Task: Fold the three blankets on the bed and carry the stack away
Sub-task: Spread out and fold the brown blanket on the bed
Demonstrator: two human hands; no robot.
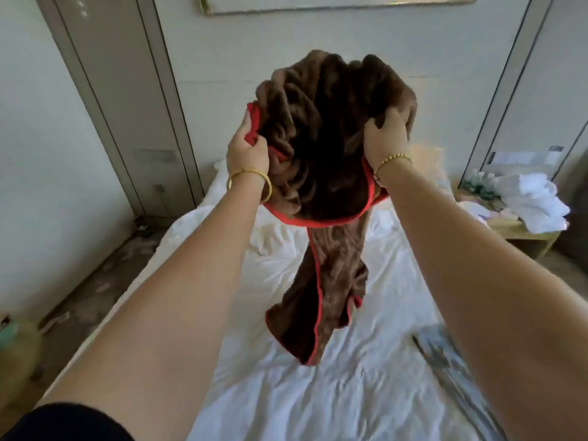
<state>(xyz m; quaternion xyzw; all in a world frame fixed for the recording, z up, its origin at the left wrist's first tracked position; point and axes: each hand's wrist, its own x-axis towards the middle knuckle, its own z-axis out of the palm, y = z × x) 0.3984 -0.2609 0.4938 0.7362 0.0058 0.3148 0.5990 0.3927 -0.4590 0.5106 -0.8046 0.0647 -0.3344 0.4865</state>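
Observation:
A brown blanket (321,148) with a red hem hangs bunched in the air above the white bed (366,393). My left hand (248,148) grips its red edge on the left side. My right hand (386,135) clutches the bunched fabric on the right. A long tail of the blanket dangles down toward the sheet between my arms. A grey patterned cloth (445,361), perhaps another blanket, lies blurred at the bed's right edge beneath my right forearm. No third blanket shows.
A low wooden side table (537,240) stands right of the bed with a heap of white cloth (537,198) on it. Floor runs along the bed's left side, with a yellowish object (19,342) at the far left. The wall is behind the headboard end.

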